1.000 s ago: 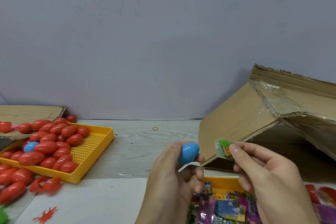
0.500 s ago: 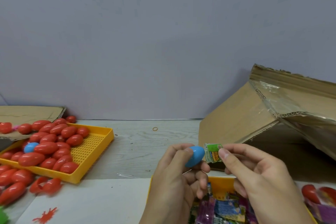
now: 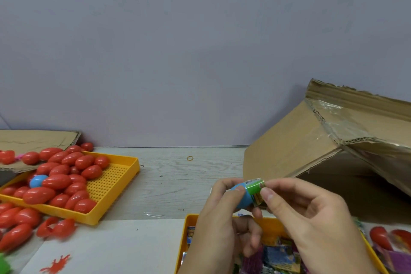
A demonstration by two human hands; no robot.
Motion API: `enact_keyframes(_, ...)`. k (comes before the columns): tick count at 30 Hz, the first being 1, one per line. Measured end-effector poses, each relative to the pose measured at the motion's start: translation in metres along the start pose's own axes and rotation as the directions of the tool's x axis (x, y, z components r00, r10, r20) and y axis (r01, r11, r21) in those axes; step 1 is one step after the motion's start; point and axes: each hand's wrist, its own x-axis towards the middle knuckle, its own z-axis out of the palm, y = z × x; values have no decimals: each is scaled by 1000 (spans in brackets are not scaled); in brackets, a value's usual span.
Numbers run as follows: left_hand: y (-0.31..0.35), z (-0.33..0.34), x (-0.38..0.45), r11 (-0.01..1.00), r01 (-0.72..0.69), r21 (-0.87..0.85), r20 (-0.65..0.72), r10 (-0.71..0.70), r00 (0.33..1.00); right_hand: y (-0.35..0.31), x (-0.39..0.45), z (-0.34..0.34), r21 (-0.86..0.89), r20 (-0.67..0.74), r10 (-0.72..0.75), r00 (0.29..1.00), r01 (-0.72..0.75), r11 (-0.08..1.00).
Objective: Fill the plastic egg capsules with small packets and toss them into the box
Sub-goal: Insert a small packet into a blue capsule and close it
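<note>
Hands raised over bench (image 3: 173,184) | left hand (image 3: 220,224) fingers grip blue egg (image 3: 241,196) | right hand (image 3: 311,218) fingers pinch green packet (image 3: 255,187) against it

I'm seeing bare table (image 3: 178,184) lying open between the egg tray (image 3: 115,184) and the box (image 3: 289,151), whose flap is overhanging its mouth.

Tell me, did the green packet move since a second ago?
Yes. The green packet, pinched by the right hand, went left, away from the cardboard box edge, and now meets the blue egg in the left hand.
</note>
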Motion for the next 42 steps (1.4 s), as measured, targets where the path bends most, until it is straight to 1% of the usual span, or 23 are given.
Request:
enact_keyframes(2, 1, 2, 0, 1000, 5, 27, -5, -5, 1000, 0, 0, 0, -25, -10, -26, 1000, 26, 999)
enact_keyframes(5, 0, 2, -1, 992, -43, 115, -10, 44, 999, 0, -1, 0, -52, 4, -32, 999, 32, 998)
enact_keyframes(8, -2, 0, -4, 975, -91, 204, 8, 92, 996, -3, -2, -2, 8, 28, 17, 999, -17, 1000)
enact_keyframes(11, -3, 0, -8, 941, -166, 294, 64, 154, 986, -10, -3, -4, 78, 41, 61, 997, -64, 995)
enact_keyframes(15, -3, -1, -12, 902, -208, 380, 101, 183, 978, -14, -1, -4, 62, 2, 67, 998, -67, 996)
enact_keyframes(18, -4, -1, -13, 866, -243, 437, 120, 211, 970, -12, 0, -4, 60, -18, 108, 994, -107, 993)
enact_keyframes(21, -4, 1, -15, 862, -250, 441, 113, 223, 968, -11, 0, -5, 101, -5, 136, 991, -135, 986)
enact_keyframes(24, -3, 1, -16, 865, -224, 449, 79, 211, 974, -9, 1, -5, 123, -17, 138, 990, -135, 983)
enact_keyframes(26, -2, 3, -16, 875, -217, 433, 92, 196, 976, -9, 1, -5, 127, -20, 135, 991, -131, 983)
enact_keyframes(30, -1, 3, -14, 861, -227, 455, 110, 199, 974, -7, 2, -5, 136, -23, 137, 990, -133, 982)
enact_keyframes(33, -1, 3, -14, 846, -241, 476, 119, 210, 970, -8, 2, -6, 127, -27, 146, 989, -141, 982)
enact_keyframes(42, 3, 2, -12, 827, -216, 519, 109, 187, 976, -9, 1, -8, 78, -36, 199, 979, -196, 977)
